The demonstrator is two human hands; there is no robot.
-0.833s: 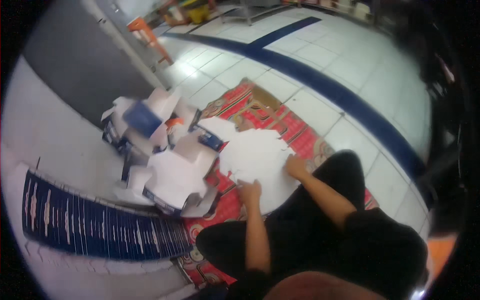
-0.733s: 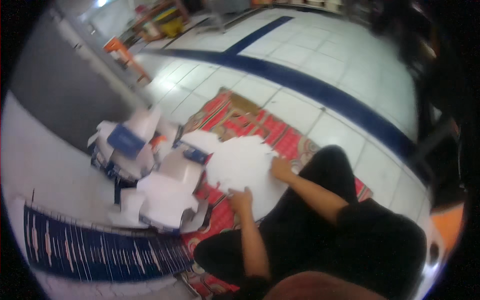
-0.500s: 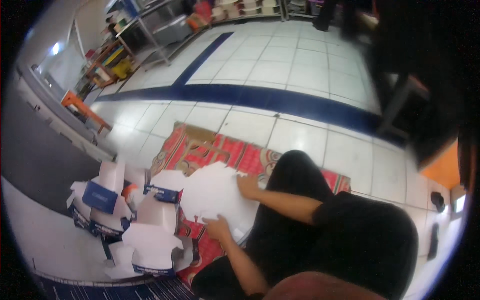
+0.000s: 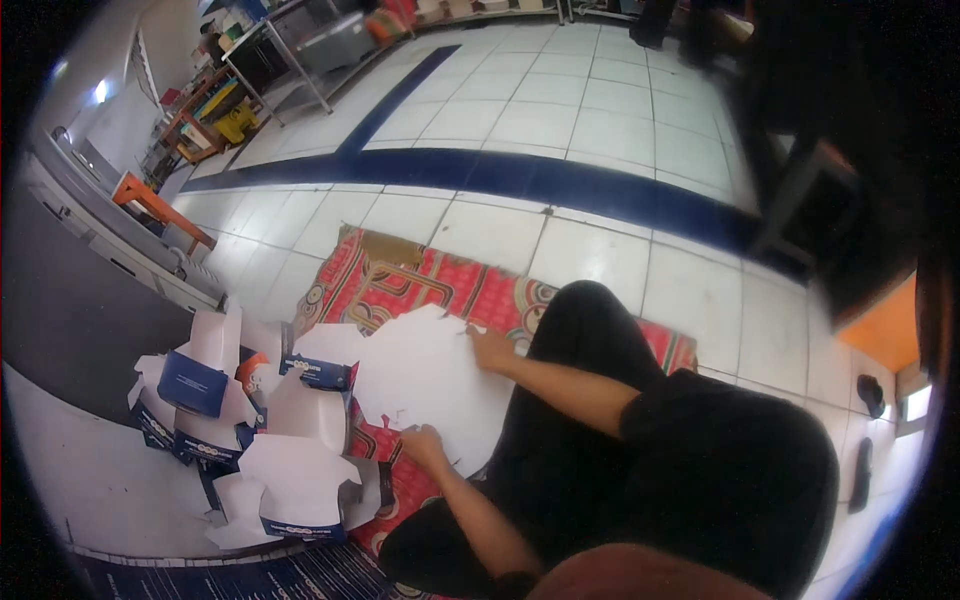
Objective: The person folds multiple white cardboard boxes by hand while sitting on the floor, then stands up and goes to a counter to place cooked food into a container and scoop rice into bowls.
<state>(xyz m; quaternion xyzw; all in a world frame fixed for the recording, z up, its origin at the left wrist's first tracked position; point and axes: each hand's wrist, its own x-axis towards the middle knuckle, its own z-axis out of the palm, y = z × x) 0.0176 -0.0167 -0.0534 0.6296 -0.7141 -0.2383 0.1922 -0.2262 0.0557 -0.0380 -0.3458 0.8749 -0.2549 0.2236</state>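
In the view from my head, I sit with both bare hands at a white card sheet (image 4: 430, 375), which lies in front of me, its far part over the red patterned mat (image 4: 485, 290) and its right edge against my dark trousers (image 4: 590, 325). Its outline is uneven, with small notches and tabs along the edges. My left hand (image 4: 426, 450) is at the near left edge, the fingers bunched close together beside a notch; whether they pinch the card, I cannot tell. My right hand (image 4: 491, 350) is at the far right edge, fingers bent over the border, and there too I cannot tell whether thumb and fingertips meet on the card. Just left of the sheet is a jumbled heap of open boxes (image 4: 300, 475), white inside and dark blue outside, their flaps sticking out at different angles. A dark blue box panel (image 4: 322, 373) sits right by the sheet's left edge, and an orange patch shows among the boxes. Below the heap, at the lower rim, runs a row of dark blue card edges (image 4: 230, 580). Beyond the mat stretches the white tiled floor (image 4: 590, 240), crossed by a dark blue stripe (image 4: 490, 170), with a metal table (image 4: 290, 60) farther off at upper left.
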